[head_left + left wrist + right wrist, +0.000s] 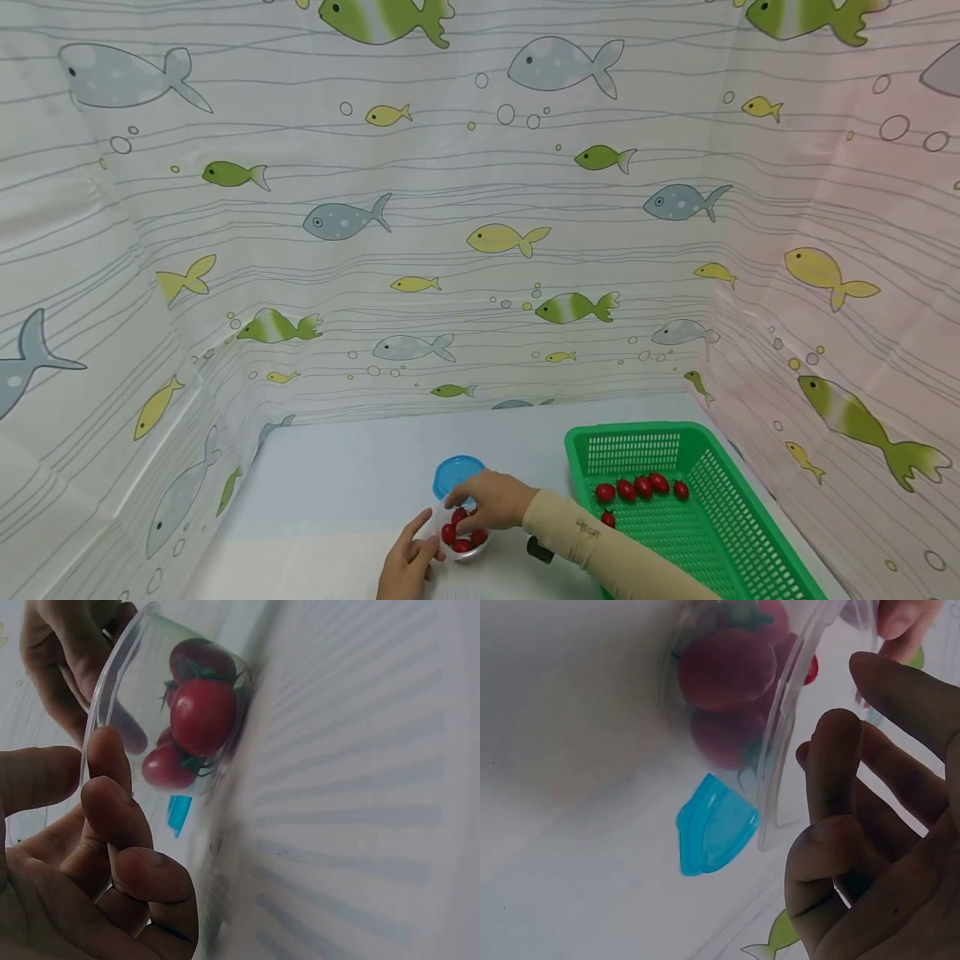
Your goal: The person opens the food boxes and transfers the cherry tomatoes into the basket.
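A clear plastic container (154, 690) stands on the table with several small red tomatoes (202, 716), green-stemmed, inside. My left hand (409, 560) pinches its rim between thumb and forefinger on the near left side. Over the opening is my right hand (495, 502), its fingers reaching down at the tomatoes from the far right. Through the container's wall, one of its fingers shows in the left wrist view. In the right wrist view its thumb and fingertips (836, 742) are apart, loosely bent, with nothing seen between them. Just behind the container lies a blue lid (456, 473).
On the right stands a green perforated basket (697, 533) with several more tomatoes (642, 487) along its far left part. A small black object (539, 550) shows beneath the right forearm. Fish-patterned sheeting (480, 250) encloses the white table (330, 483) at the back and sides.
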A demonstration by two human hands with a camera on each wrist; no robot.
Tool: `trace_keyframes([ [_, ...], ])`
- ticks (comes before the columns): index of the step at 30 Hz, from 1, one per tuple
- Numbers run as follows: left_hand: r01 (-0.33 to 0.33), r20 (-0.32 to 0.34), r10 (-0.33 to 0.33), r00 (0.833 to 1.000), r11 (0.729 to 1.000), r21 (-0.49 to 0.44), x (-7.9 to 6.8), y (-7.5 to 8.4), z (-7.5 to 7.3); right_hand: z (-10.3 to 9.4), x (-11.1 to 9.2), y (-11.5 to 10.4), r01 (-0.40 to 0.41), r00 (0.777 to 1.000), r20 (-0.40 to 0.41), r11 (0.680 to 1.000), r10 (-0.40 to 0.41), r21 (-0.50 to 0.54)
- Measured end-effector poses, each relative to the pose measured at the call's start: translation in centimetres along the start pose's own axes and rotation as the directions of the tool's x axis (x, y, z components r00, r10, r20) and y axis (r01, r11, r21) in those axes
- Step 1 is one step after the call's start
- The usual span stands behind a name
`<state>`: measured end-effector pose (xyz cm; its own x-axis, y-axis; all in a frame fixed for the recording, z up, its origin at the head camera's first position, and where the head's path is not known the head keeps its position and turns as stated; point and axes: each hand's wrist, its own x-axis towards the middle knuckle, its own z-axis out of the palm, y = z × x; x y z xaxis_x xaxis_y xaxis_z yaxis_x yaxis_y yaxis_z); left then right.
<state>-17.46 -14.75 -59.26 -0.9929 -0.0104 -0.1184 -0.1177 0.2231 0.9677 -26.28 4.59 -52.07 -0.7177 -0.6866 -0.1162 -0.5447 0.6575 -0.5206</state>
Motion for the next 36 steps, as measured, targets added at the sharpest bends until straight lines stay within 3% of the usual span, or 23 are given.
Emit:
trace_keyframes([
  [15,0.004,0.022,-0.003,1.000,1.000,-0.007,0.1,0.0,-0.1,1.4,0.7,-0.2,-0.002,1.000,-0.008,0.981,0.000,-0.196],
  [27,0.001,0.026,-0.001,1.000,1.000,-0.002,0.2,0.0,-0.1,2.8,1.1,-0.2,-0.011,0.997,-0.076,0.948,-0.014,-0.318],
  [36,0.016,0.012,-0.016,1.000,1.000,0.004,0.1,0.3,0.0,3.2,1.5,0.1,-0.006,0.996,-0.085,0.954,-0.020,-0.298],
])
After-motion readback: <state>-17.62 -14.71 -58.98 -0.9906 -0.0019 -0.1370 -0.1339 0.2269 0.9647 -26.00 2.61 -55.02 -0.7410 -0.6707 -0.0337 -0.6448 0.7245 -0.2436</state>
